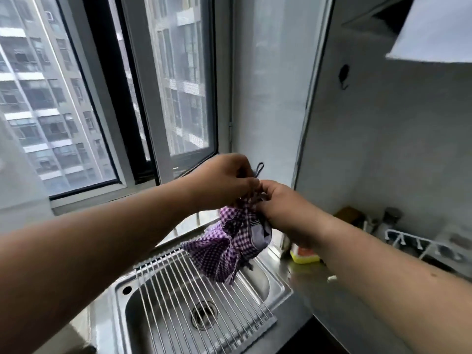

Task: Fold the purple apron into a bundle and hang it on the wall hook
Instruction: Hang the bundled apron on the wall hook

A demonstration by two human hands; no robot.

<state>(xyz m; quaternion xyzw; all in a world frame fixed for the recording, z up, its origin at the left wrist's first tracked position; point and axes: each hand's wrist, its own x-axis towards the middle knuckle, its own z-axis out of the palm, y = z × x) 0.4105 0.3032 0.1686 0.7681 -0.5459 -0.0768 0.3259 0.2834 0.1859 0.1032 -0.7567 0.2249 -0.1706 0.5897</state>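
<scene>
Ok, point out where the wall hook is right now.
In the head view the wall hook sits on the grey wall at upper right, just right of the window frame, well above the purple apron bundle and empty.

The purple gingham apron (229, 244) hangs as a crumpled bundle at centre frame, gathered at its top, its checked folds flaring down and left, a thin dark loop (258, 169) sticking up above it; the black wall hook (343, 76) sits bare on the grey wall, upper right
</scene>
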